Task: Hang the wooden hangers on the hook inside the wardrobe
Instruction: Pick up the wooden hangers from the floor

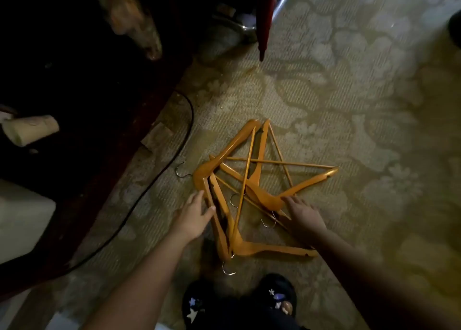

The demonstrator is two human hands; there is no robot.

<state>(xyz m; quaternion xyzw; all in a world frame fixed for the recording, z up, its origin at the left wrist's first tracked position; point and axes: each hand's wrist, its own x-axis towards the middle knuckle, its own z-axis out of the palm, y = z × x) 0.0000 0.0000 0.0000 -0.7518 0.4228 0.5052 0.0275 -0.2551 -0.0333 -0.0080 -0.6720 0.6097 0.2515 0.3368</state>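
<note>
Several orange wooden hangers (252,180) with small metal hooks lie crossed in a heap on the patterned carpet (336,105). My left hand (193,217) reaches down at the heap's left side, its straight fingers touching the edge of a hanger. My right hand (305,217) is at the heap's right side, fingers stretched onto the curved shoulder of another hanger (264,197). Neither hand has lifted anything. The dark wardrobe (74,80) stands open to the left; no hook is visible inside it.
A black cable (159,177) runs along the wardrobe's base. A loose metal hook (180,171) lies by the heap. A dark red door edge (265,18) hangs ahead. My feet in dark slippers (239,302) stand just below the hangers.
</note>
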